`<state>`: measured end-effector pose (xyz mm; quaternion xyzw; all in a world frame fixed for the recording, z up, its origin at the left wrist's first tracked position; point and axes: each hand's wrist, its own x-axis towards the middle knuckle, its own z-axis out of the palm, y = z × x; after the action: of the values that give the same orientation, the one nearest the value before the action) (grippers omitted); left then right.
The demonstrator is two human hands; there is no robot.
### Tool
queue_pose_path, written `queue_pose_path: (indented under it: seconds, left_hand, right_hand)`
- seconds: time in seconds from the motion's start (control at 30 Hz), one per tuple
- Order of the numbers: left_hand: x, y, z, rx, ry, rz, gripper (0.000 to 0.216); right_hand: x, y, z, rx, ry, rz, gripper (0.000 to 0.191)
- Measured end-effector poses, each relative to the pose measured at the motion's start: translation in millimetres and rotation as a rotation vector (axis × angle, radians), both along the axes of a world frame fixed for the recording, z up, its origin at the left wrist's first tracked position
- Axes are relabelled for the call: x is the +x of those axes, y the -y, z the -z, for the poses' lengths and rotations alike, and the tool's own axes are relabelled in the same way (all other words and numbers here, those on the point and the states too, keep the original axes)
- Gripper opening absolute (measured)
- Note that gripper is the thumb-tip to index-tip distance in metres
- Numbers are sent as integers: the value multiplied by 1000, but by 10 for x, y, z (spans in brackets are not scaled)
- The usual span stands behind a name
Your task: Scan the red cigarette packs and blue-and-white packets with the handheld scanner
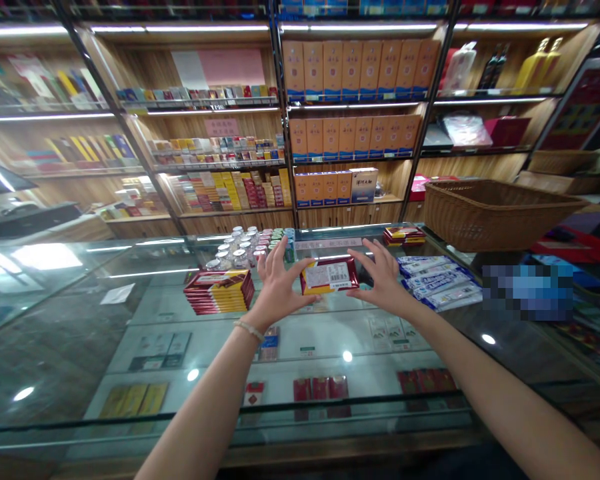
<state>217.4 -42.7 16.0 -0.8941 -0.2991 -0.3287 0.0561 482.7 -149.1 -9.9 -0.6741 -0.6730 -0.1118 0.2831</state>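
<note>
The bar [330, 277] is over the counter [155, 313], toward its far edge, pinched at its ends by left hand [277, 283] and right hand [380, 277]: apparently a holding step, any move calling for matched grips. A stack [219, 293] sits leftward.

A shop, with a glass-topped display table [150, 313].
Lit wooden shelves [140, 53] fill the wall beyond it, stocked with rows of matching orange boxes [351, 69], small packs [230, 190] in many colours and golden bottles [537, 67]. Beneath the clear glass, dark red cartons [321, 388] are laid out in groups, with small labels [307, 351] nearby; a packet [327, 275] above the table bears a printed barcode.
</note>
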Motion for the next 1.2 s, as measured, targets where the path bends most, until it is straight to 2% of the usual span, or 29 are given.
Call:
queue_pose_path:
  seconds: [0.33,0.97,1.2]
  left_hand:
    - [-16,29,-23,19,-76,9,75]
    - [147,129,52,46,-97,48,74]
    - [205,185,64,24,-114,69,76]
  right_hand:
    - [-27,73,-90,17,-29,-83,75]
    - [-178,131,-173,60,-137,-291,80]
    - [-183,119,-159,187,-166,-355,76]
